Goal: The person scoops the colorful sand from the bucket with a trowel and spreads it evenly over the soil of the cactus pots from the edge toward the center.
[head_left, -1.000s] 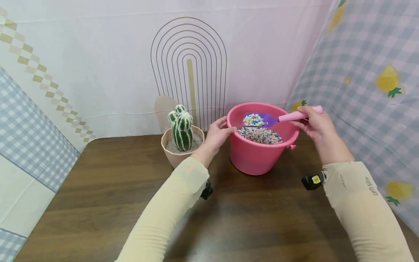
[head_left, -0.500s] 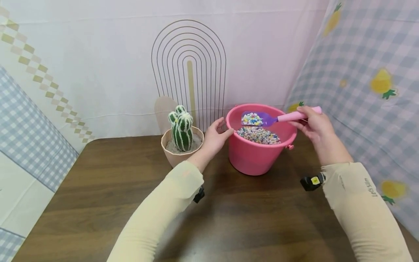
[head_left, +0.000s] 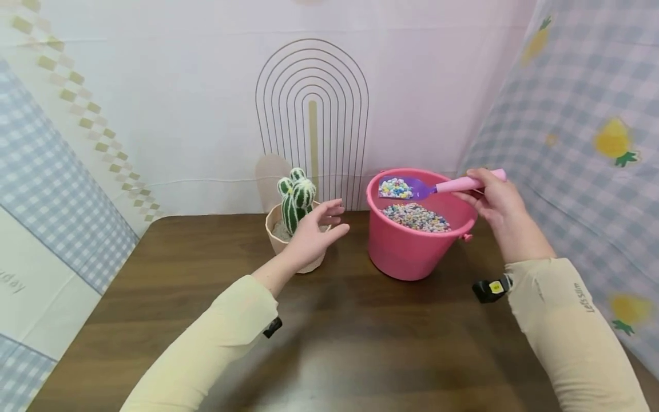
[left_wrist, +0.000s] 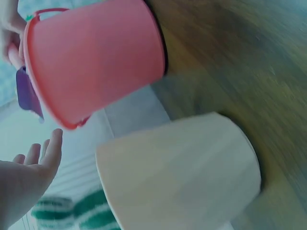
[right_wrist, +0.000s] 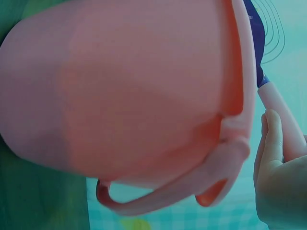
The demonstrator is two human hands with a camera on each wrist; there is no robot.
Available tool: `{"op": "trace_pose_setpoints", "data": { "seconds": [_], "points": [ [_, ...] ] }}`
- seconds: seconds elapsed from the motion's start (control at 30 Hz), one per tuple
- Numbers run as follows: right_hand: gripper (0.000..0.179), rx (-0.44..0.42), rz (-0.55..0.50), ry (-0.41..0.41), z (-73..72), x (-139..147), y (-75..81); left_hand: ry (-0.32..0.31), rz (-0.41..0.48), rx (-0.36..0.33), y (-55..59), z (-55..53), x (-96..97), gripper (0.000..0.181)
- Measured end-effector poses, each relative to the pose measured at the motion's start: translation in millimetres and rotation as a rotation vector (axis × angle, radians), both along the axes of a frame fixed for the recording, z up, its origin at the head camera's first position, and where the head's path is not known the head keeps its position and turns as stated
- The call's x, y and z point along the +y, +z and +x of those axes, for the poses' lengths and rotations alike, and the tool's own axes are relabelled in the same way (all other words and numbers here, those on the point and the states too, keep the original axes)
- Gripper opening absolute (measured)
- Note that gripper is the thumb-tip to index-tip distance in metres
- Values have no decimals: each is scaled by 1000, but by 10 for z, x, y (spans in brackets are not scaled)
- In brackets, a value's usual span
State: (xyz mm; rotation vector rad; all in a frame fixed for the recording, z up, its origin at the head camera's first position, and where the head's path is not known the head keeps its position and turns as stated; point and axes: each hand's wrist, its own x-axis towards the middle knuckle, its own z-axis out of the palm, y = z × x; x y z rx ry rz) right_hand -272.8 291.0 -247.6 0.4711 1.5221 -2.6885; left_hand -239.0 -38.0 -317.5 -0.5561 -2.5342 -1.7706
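Observation:
My right hand (head_left: 496,197) grips the pink handle (right_wrist: 283,120) of a small shovel with a purple blade (head_left: 422,189). Its blade carries a heap of pale multicoloured pebbles (head_left: 396,189) and is held level over the mouth of a pink bucket (head_left: 407,252). More coloured pebbles (head_left: 419,219) lie inside the bucket. My left hand (head_left: 311,237) is in the air with fingers extended, holding nothing. In the head view it overlaps a beige pot (head_left: 275,237) that holds grey sand and a knitted green cactus (head_left: 294,214) with white stripes.
Both pot and bucket stand on a dark brown wooden table (head_left: 206,274), near its back edge. A white patterned cloth (head_left: 195,114) hangs behind them. Checked cloth with pineapples (head_left: 576,171) closes off the right side. The bucket's handle (right_wrist: 158,196) hangs down along its side.
My left hand has let go of the bucket's rim and moved left, in front of the potted cactus. My right hand keeps the loaded shovel over the bucket, almost still.

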Motion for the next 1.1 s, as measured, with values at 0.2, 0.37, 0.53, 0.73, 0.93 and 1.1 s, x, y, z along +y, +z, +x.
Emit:
{"op": "trace_pose_setpoints", "data": {
  "seconds": [0.2, 0.37, 0.53, 0.73, 0.93, 1.1],
  "points": [
    [32, -21, -13, 8, -57, -95, 25, 44, 12, 20, 41, 50, -254, 52],
    [26, -3, -42, 15, -95, -108, 34, 69, 26, 15, 45, 32, -403, 52],
    [19, 39, -64, 25, -121, -130, 27, 112, 19, 2, 57, -18, -544, 55],
    [25, 49, -34, 44, -140, -218, 11, 172, 24, -5, 33, -110, -729, 57],
    [18, 64, -54, 68, -164, -312, -10, 234, 57, -52, -31, -200, -858, 60],
    [19, 61, -49, 81, -180, -407, -31, 290, 3, -119, -162, -288, -907, 66]
  ]
}}
